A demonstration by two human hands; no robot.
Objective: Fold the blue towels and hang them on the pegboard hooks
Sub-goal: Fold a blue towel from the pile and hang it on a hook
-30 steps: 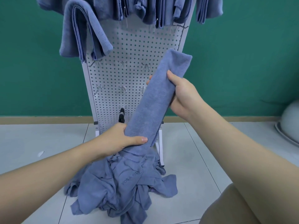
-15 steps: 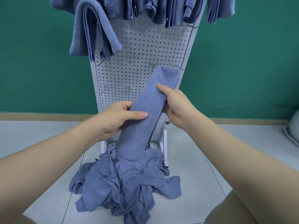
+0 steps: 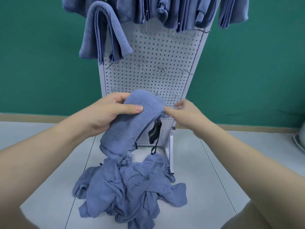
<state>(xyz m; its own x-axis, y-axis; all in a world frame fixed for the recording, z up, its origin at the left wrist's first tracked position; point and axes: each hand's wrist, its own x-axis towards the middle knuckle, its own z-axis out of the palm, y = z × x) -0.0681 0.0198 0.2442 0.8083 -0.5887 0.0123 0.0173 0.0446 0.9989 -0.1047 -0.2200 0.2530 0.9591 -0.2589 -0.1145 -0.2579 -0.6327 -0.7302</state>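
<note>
My left hand (image 3: 109, 114) grips a folded blue towel (image 3: 132, 123) near its doubled-over top, thumb across the front. The towel hangs down toward a crumpled pile of blue towels (image 3: 130, 185) on the floor. A black tag and loop (image 3: 154, 134) dangle from its back layer. My right hand (image 3: 184, 114) is at the towel's right edge, with the thumb tip touching it and the blurred fingers spread loosely beyond it. Just behind stands the white pegboard (image 3: 156, 55), with bare hooks (image 3: 162, 70) in its middle rows.
A folded towel (image 3: 102, 32) hangs at the board's upper left, and several more (image 3: 165, 10) hang along the top row. The board's white foot (image 3: 170, 154) stands on pale floor tiles before a green wall. A grey rounded object (image 3: 299, 142) shows at the right edge.
The long towel strip has been doubled over, its upper end brought down behind. My left hand slid up to the new fold, and my right hand let go of the strip and now sits beside it.
</note>
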